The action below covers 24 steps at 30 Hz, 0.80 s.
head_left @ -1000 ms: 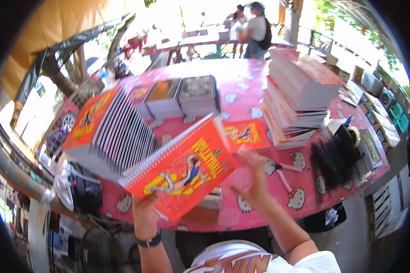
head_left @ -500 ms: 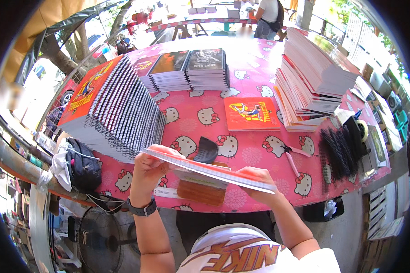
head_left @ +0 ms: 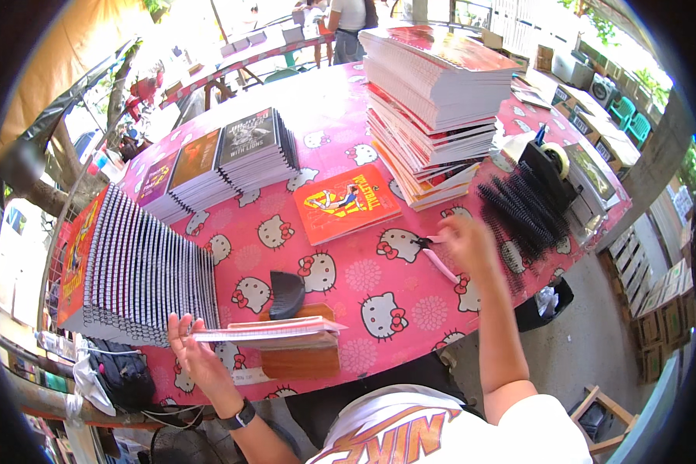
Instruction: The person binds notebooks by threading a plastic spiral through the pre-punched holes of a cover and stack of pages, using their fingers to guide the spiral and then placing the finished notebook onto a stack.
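My left hand (head_left: pixel 199 362) is open, its fingers stretched upward at the left end of an unbound booklet (head_left: pixel 267 331) seen nearly edge-on. The hand appears to touch that end. Beneath the booklet is a brown wooden block (head_left: pixel 301 362), with a dark curved piece (head_left: pixel 287 294) just behind it. Over the pink-handled pliers (head_left: pixel 443 265) is my right hand (head_left: pixel 465 241). It covers one handle, and its blurred fingers hide whether it grips anything. Black spiral binding coils (head_left: pixel 524 209) lie in a heap right of it. An orange-red booklet (head_left: pixel 348 203) lies flat farther back.
Spiral-bound notebooks form a tall leaning stack (head_left: pixel 143 267) at left. Three shorter stacks (head_left: pixel 228 158) stand behind. A high pile of unbound booklets (head_left: pixel 441 93) rises at back right, near a tape roll (head_left: pixel 555 160). A black bag (head_left: pixel 120 371) hangs by the left edge. A person (head_left: pixel 349 27) stands far off.
My right hand has let go of the booklet and moved right to the pliers. The booklet has come down onto the wooden block, and my left fingers have spread. The view has turned right.
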{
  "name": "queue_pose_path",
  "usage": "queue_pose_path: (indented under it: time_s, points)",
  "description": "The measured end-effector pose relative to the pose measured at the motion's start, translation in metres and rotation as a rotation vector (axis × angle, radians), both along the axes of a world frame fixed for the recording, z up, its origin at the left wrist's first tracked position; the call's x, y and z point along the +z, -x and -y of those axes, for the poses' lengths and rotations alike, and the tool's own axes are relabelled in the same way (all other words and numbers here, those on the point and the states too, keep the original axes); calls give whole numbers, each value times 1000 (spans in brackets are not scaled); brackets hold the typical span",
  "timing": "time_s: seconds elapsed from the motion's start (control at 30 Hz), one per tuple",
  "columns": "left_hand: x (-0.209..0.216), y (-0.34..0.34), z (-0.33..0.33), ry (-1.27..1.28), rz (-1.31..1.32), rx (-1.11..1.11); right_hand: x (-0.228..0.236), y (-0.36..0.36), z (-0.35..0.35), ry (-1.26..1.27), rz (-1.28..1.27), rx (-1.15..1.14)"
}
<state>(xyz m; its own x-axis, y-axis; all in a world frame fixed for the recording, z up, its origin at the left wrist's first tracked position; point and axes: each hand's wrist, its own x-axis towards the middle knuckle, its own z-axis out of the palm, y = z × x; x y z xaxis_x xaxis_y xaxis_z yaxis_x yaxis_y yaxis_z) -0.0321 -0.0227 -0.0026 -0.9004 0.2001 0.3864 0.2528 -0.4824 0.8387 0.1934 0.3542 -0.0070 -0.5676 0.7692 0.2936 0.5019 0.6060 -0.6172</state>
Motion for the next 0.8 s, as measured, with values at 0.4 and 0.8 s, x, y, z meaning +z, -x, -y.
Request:
queue_pose_path:
  time_s: [0.4,0.8]
  points:
    - [-3,-20,-37,184,105,313,-64,-72,-84,-354,441,-344]
    - [16,-95,-106,1089,-898,333,-9,-69,-73,-189,193,-271]
